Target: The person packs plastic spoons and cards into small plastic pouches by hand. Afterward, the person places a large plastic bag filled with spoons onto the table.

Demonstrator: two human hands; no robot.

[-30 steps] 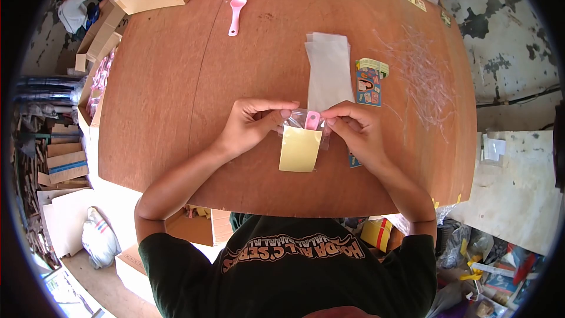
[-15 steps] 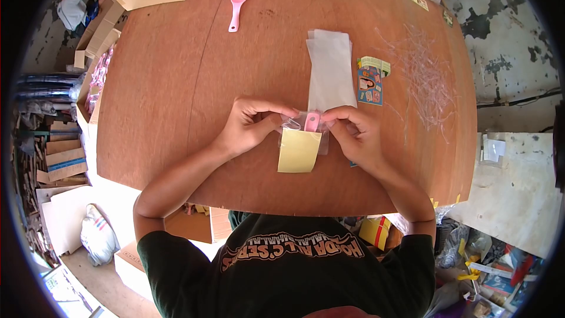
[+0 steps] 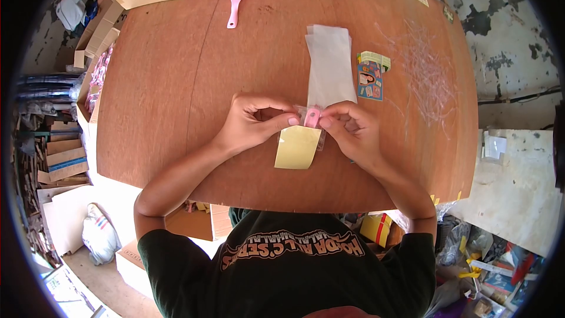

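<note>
Left to right on the table (image 3: 147, 94): loose pink spoon (image 3: 234, 9) lies up front, well apart from the hands. Left hand (image 3: 250, 126) has thumb and index nearly closed on the upper left edge of a clear bag (image 3: 321, 141), other fingers curled. The bag is between the hands, near the table's near edge, with a plain yellow card (image 3: 297, 148) and a holed pink handle end (image 3: 312, 119) at its top; can't tell what's behind the card. Right hand (image 3: 356, 132) pinches the bag's upper right side, thumb and index nearly closed, rest loosely bent. Pale sheet stack (image 3: 331, 65) is just beyond the bag, printed cards (image 3: 369, 82) right of it, clear strands (image 3: 426, 82) further right. Step in hand, my read: working the bag's top edge around the handle end. From here the move calls for both pinches kept on the film, light even tension, handle and card held in line; thin film could slip or crease. Vs half a second back: left thumb sits closer to the handle end, the film loop beside it looks more gathered, card leans more with its lower end shifted left. Spoon and stack sit a bit higher in view, probably camera tilt.
</note>
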